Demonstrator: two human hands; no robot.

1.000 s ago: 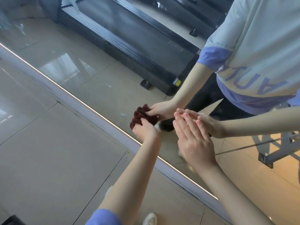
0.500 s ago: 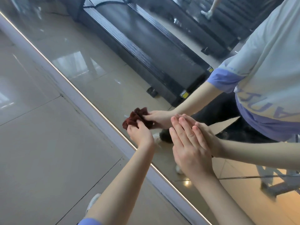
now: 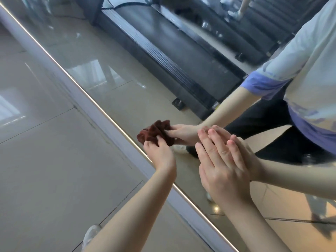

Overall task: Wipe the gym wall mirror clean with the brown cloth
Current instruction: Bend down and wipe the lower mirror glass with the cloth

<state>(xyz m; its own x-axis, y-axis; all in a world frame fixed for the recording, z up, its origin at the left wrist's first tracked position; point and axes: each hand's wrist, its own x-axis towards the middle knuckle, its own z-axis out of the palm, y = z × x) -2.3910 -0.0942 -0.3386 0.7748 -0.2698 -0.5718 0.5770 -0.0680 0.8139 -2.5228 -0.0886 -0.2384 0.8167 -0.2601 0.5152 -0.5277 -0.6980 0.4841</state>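
Observation:
The wall mirror (image 3: 112, 70) fills the upper right, and its lit lower edge runs diagonally from top left to bottom right. My left hand (image 3: 160, 155) grips a bunched brown cloth (image 3: 154, 132) and presses it on the glass just above that edge. My right hand (image 3: 223, 164) lies flat on the mirror to the right of the cloth, fingers straight and together, holding nothing. Both hands meet their own reflections in the glass.
Pale glossy floor tiles (image 3: 54, 160) lie left of the mirror's white base strip (image 3: 116, 135). My white shoe (image 3: 91, 233) shows at the bottom. The glass reflects a black treadmill (image 3: 181, 57), my reflected torso in a light shirt, and another person's legs at the top.
The view has swung, so the mirror edge looks steeper. The cloth in my left hand has slid a little left along the glass. My right hand stays flat on the mirror.

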